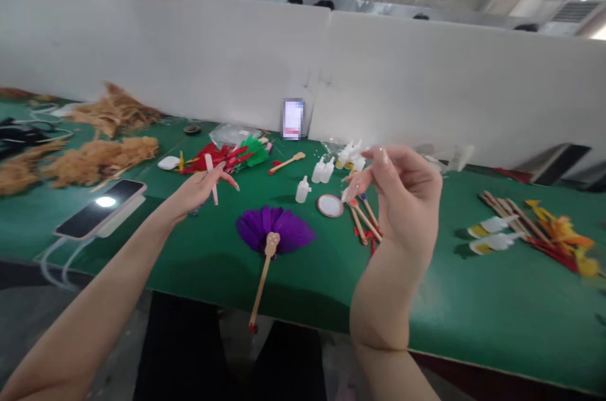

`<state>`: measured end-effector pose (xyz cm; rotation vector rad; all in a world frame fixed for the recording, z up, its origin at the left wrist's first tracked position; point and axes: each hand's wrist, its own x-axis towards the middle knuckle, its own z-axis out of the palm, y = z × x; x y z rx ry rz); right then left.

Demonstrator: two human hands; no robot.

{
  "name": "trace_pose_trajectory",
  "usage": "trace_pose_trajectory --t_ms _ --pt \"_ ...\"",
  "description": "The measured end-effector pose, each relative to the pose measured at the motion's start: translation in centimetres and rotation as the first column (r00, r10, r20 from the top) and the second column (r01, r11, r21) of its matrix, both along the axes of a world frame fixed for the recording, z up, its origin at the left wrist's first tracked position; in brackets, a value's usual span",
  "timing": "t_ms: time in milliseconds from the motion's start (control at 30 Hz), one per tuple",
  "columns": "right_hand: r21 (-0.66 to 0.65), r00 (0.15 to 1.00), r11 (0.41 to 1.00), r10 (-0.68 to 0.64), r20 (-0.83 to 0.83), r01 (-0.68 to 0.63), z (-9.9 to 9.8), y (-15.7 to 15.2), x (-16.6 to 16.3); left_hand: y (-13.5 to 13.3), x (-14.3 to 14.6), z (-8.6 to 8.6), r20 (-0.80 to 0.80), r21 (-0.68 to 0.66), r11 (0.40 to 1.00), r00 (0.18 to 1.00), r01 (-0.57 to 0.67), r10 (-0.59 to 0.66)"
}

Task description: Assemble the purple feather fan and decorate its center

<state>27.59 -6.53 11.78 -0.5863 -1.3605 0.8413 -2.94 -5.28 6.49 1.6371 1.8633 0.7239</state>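
Note:
My left hand (199,189) reaches over the table's left half, beside red and green feathers (227,158). A pale flat stick (214,192) sticks out above and below its fingers and looks gripped between them. My right hand (409,199) is raised at the right, fingers bent together. Something small and whitish shows at its fingertips, too blurred to name. Below them stands a small round dish (330,205) with white contents. Between my hands lies a purple feather fan (277,227) with a wooden handle (260,287), whose red-tipped end reaches past the table's front edge.
Small white squeeze bottles (303,190) stand mid-table. Wooden sticks (364,221) lie beside the dish, another stick (288,163) behind. A cabled phone (101,208) and brown fibre (101,161) are at left. Two bottles (492,233) and yellow-orange feathers (563,233) lie right. A white partition (165,53) stands behind.

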Motion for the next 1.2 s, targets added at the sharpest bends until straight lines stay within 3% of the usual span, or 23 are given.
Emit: trace_pose_trajectory --t_ms 133,300,400,567,700,800,1000,1200 --pt "0.038 0.991 0.99 -0.136 0.015 0.135 0.2 0.4 2.9 1.2 6.2 0.4 0.212 -0.041 0.961 0.942 0.274 -0.26" --pt "0.06 0.971 0.97 -0.234 -0.049 0.236 0.3 0.1 4.6 4.0 12.4 -2.4 0.321 -0.103 0.842 0.819 0.53 -0.476" --pt "0.055 0.973 0.971 -0.231 -0.002 0.231 0.3 0.0 4.7 5.9 15.2 -4.1 0.347 -0.092 0.851 0.818 0.516 -0.459" --pt "0.072 0.978 0.976 -0.2 -0.05 0.203 0.5 -0.1 4.8 7.9 18.0 -5.1 0.038 0.134 0.885 0.89 0.446 -0.454" --pt "0.047 0.968 0.968 -0.245 -0.059 0.248 0.6 -0.7 4.8 8.7 18.5 -5.6 0.117 0.018 0.871 0.864 0.49 -0.489" --pt "0.008 0.96 0.961 -0.277 -0.031 0.278 0.8 -1.1 4.7 9.0 18.7 -6.2 0.148 0.02 0.879 0.868 0.476 -0.473" --pt "0.114 0.965 0.962 -0.238 -0.105 0.25 0.8 -0.7 4.5 9.3 19.5 -7.1 -0.053 0.037 0.891 0.891 0.452 -0.45" --pt "0.065 0.959 0.967 -0.235 -0.156 0.247 1.0 -0.7 4.1 10.4 20.0 -8.5 -0.111 -0.025 0.873 0.867 0.487 -0.486"
